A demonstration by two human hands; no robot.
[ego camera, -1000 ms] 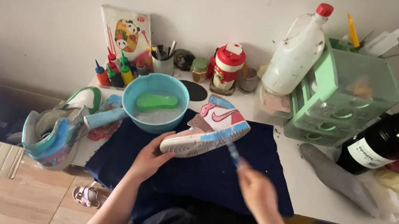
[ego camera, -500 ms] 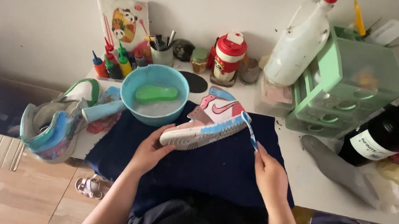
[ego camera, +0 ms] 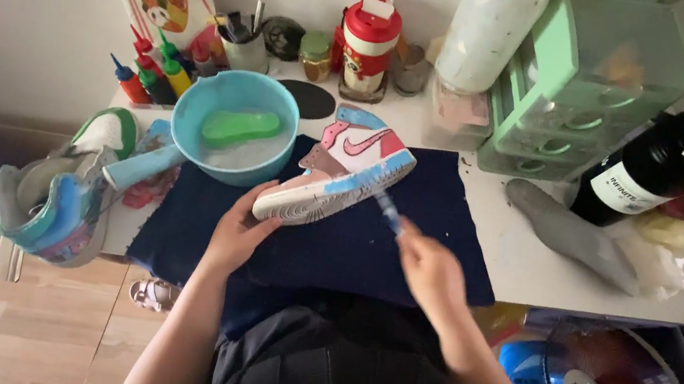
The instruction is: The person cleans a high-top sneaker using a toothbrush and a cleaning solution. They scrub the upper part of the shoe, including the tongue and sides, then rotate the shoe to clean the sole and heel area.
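From the head view, the left hand [ego camera: 240,231] grips the toe of a pink, white and blue high-top sneaker [ego camera: 338,176], tilting it on its side so the sole edge faces the right hand [ego camera: 429,271], which is closed around a thin blue-handled brush [ego camera: 387,212] touching that edge. The shoe rests on a dark blue cloth [ego camera: 426,231] (soft, apparently shielding the white worktop [ego camera: 527,271]). Just beside sits a smooth blue plastic basin [ego camera: 234,137] holding a green sponge-like block [ego camera: 241,128].
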